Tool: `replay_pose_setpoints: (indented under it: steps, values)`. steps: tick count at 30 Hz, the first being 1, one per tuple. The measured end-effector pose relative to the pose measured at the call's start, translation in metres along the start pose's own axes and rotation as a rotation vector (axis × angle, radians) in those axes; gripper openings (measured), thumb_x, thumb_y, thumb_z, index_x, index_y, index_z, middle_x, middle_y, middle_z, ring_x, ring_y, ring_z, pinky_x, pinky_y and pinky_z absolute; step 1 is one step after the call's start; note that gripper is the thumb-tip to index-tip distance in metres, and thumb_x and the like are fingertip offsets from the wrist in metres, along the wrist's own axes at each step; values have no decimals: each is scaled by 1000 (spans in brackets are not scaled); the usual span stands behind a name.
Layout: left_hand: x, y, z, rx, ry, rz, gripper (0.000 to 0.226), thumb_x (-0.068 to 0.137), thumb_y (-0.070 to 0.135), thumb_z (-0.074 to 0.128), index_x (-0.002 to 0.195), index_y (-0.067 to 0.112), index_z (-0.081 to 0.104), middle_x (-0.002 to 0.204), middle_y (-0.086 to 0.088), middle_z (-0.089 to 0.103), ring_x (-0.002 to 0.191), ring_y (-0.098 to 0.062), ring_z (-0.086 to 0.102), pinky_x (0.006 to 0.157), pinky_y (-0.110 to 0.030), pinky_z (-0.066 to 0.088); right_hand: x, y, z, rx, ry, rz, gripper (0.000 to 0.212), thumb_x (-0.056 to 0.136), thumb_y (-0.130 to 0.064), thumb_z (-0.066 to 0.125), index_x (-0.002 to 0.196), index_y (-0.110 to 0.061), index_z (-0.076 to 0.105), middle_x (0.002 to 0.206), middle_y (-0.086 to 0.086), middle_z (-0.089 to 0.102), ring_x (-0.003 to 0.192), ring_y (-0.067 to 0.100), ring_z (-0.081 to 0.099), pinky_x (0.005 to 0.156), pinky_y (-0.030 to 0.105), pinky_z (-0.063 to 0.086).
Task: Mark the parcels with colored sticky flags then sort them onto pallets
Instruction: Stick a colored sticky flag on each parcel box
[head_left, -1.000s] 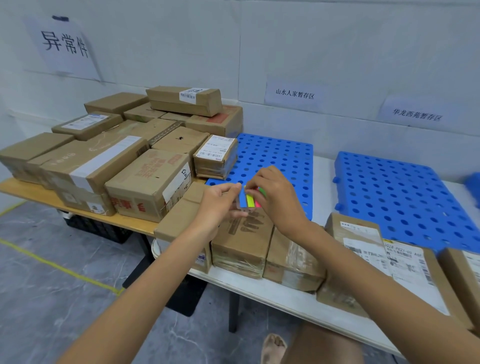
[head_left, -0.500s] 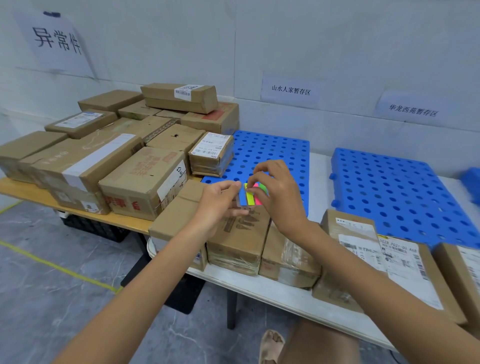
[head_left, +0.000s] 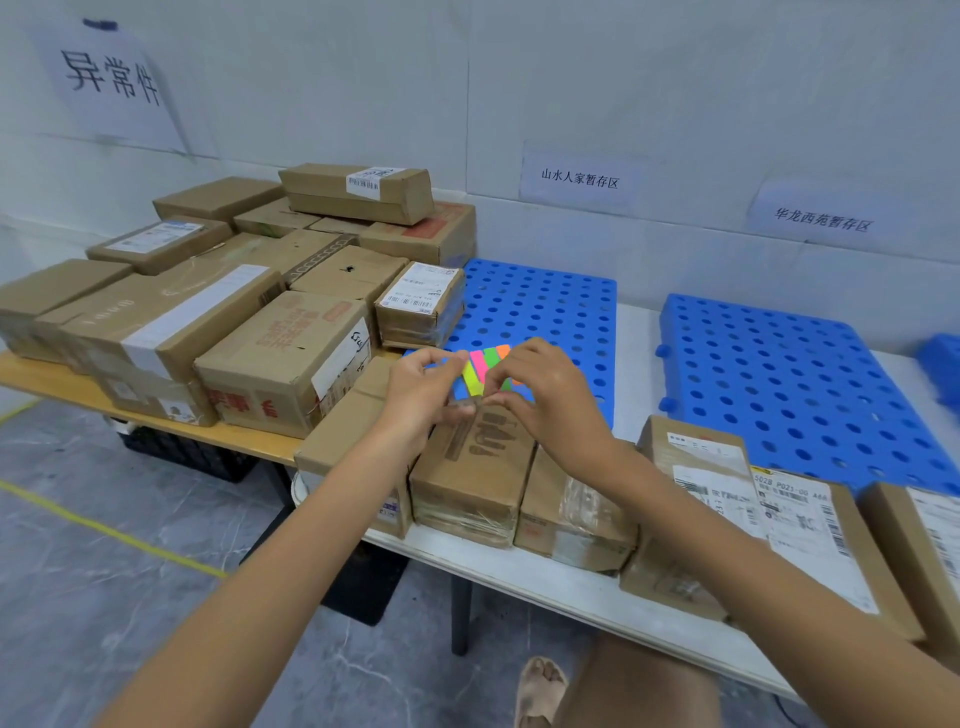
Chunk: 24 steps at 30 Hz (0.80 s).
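Observation:
Between both hands I hold a pad of colored sticky flags (head_left: 480, 370), fanned into yellow, pink, green and orange strips. My left hand (head_left: 423, 392) pinches its lower left edge, and my right hand (head_left: 545, 397) pinches its right side. The pad hangs above a row of brown parcels (head_left: 472, 483) along the white table's front edge. Two blue perforated pallets lie behind: one (head_left: 540, 306) in the middle, one (head_left: 789, 379) to the right.
A pile of cardboard boxes (head_left: 280, 358) fills the wooden table (head_left: 249, 444) at left. More labelled parcels (head_left: 789, 525) sit at front right. Paper signs hang on the wall (head_left: 579, 179). My sandalled foot (head_left: 540, 686) is below the white table (head_left: 571, 590).
The flag pad has risen slightly and fanned out wider between my hands, showing more colours. The view has shifted a little closer.

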<state>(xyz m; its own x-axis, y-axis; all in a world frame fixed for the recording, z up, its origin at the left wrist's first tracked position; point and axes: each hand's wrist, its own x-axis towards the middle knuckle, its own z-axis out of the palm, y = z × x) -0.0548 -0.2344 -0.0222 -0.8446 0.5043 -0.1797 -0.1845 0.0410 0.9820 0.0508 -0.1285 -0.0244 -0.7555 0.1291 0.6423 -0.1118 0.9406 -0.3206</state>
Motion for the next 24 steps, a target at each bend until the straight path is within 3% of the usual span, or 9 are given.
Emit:
replay_pose_setpoints:
  steps: [5,8,11,14,19,22,24]
  values:
    - [10,-6,-18,-25,140,62,18,91,20,60,98,3,58,91,-15,64,60,-19,67,41,-21,51,-7,-7,-6,290,-73,285,9,77,-7,72,78,-10,63,76,-2,63,77,10,55,74,16,43]
    - [10,-13,-20,-2,150,98,15,92,19,59,94,4,56,87,-15,64,65,-22,67,42,-22,52,-10,0,1,302,-224,364,11,78,-3,70,80,-12,62,72,-1,65,72,7,59,67,14,44]
    - [5,-16,-17,29,123,151,11,93,16,57,85,10,54,75,-8,63,55,-11,67,44,-23,54,-14,6,9,216,-286,373,15,80,-5,68,91,-13,62,75,5,64,73,15,59,68,19,44]
    - [6,-18,-16,31,97,186,11,93,16,56,87,7,53,74,-5,64,52,-7,66,45,-23,55,-17,8,17,152,-293,332,17,79,-13,72,92,-15,63,77,2,61,75,14,53,70,26,44]
    - [7,-22,-18,40,87,211,12,93,16,57,93,4,53,76,-5,67,54,-8,67,45,-22,54,-21,9,23,104,-345,349,34,70,-39,77,95,-22,62,90,-2,51,86,10,42,72,20,32]
    - [6,-23,-18,46,86,224,13,93,16,56,94,3,53,76,-5,67,55,-8,67,45,-22,54,-22,11,23,171,-315,433,30,72,-32,77,92,-18,61,94,1,51,88,11,44,79,23,37]
    - [4,-23,-18,59,84,237,12,94,16,55,93,4,53,73,-2,67,54,-7,66,44,-21,53,-21,14,21,208,-253,497,18,77,-18,74,88,-14,59,91,1,53,82,10,47,77,23,41]
